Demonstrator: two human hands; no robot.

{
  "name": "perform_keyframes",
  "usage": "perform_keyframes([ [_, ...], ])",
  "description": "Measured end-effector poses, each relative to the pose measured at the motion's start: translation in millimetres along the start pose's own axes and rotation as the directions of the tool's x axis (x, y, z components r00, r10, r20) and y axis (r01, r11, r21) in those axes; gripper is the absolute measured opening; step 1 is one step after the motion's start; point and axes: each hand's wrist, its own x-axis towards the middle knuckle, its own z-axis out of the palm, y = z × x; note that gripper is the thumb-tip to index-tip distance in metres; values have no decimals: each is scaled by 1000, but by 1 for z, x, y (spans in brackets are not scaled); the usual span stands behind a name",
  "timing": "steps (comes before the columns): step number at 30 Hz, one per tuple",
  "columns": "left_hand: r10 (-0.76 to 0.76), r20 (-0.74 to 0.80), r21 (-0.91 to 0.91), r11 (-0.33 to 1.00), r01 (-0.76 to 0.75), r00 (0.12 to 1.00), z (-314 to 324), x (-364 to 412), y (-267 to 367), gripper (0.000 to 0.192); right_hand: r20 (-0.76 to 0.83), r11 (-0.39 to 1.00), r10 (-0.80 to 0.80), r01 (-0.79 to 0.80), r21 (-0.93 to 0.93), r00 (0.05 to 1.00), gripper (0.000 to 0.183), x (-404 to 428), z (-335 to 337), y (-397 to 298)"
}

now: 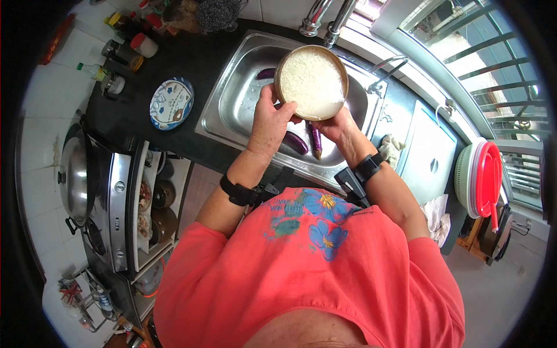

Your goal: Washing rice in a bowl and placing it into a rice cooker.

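Both my hands hold a round bowl (278, 73) over the steel sink. White rice (310, 80) fills it, with cloudy water at the near edge. My left hand (270, 118) grips the bowl's left rim, thumb on top. At the lower right, my right hand (338, 126) supports it, its fingers partly hidden underneath. Purple eggplants lie in the sink (237, 93): one (296, 142) below my left hand, another (316, 141) beside my right hand, and part of one (266, 74) left of the bowl.
A patterned plate (172, 103) rests on the dark counter left of the sink. Chrome faucets (310, 27) rise behind it. Farther left are jars (144, 45) and a gas stove with a lidded wok (75, 176). On the right are a cloth (392, 150) and stacked plastic baskets (485, 178).
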Motion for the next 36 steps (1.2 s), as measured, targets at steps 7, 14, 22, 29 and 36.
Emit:
perform_keyframes([
  [7, 28, -28, 14, 1000, -27, 999, 3, -1, 4, 43, 12, 1000, -10, 10, 24, 1000, 35, -5, 7, -2],
  [14, 47, -40, 60, 997, -45, 998, 2, -2, 7, 43, -18, 1000, 7, -6, 30, 1000, 34, -13, 21, -3],
  [22, 73, -41, 68, 995, -70, 996, 4, -6, 10, 46, -19, 999, 4, -5, -34, 1000, 33, -16, 20, -4],
  [29, 80, -19, 131, 988, -77, 997, 2, -8, 8, 48, 16, 999, 30, -31, 23, 999, 33, -6, 10, -3],
  [36, 93, -9, 155, 984, -91, 996, 2, -9, 6, 48, 77, 1000, 13, -14, 23, 997, 34, -3, 6, -1],
])
